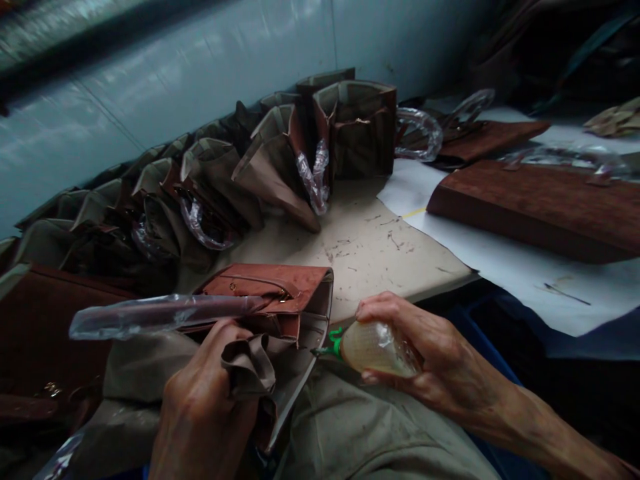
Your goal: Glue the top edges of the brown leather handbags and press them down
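Note:
A brown handbag (273, 287) with grey-beige lining (250, 363) lies open in front of me, its handle wrapped in clear plastic (160, 315). My left hand (203, 407) is closed, bunching the lining near the bag's mouth. In my right hand (430, 357) I grip a small clear squeeze bottle of yellowish glue (373, 347). Its green nozzle (330, 345) points left and touches the edge of the bag's lining.
Several open brown bags (280, 153) with beige lining stand in a row along the blue-grey wall (200, 73). Flat brown bags (540, 200) lie on white paper (525, 273) at the right. A scuffed beige tabletop (360, 247) shows in the middle. Beige fabric (360, 427) covers my lap.

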The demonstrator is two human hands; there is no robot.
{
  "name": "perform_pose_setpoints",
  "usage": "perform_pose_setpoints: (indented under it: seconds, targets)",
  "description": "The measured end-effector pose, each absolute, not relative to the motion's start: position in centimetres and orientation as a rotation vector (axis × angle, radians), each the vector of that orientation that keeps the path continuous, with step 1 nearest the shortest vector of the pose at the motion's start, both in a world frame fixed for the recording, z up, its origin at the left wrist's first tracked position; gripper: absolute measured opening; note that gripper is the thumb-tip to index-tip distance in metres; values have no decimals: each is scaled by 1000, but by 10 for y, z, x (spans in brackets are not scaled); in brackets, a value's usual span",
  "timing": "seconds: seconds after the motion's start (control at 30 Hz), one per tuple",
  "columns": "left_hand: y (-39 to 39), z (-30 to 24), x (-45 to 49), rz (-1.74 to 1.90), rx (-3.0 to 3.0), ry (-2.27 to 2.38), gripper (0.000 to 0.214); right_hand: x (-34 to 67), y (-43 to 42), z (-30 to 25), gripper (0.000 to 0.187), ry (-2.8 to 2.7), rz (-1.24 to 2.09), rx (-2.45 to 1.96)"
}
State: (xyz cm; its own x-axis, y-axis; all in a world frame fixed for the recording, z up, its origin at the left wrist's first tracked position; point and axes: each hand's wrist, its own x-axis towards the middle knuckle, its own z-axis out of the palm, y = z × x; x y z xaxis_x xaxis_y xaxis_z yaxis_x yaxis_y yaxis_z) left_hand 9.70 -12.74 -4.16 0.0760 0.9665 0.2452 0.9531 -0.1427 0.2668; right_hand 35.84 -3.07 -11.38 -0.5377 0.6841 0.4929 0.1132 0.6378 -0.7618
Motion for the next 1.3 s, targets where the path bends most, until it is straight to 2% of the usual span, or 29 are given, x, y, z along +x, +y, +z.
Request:
perform_pose_setpoints:
  seconds: [0.1,0.27,0.47,0.63,0.97,1.3]
  targets:
    - [-131,-50,94,632,2378,2027,12,358,-37,-100,43,-2038,959,-610]
    - [-137,-67,91,815,2534,2112,5,361,-42,-88,49,-2046,1060,-630]
    - [-145,-79,91,818,2547,2183,12,365,-37,-91,49,-2084,1006,-671]
    - [-147,-82,91,798,2649,2141,5,367,-48,-79,52,-2121,1067,-660]
    - [-149,-96,87,928,2563,2085,4,362,-41,-87,48,-2202,834,-636]
    - [-150,-103,96,1113,2439,2152,5,361,-54,-64,52,-2184,1033,-687]
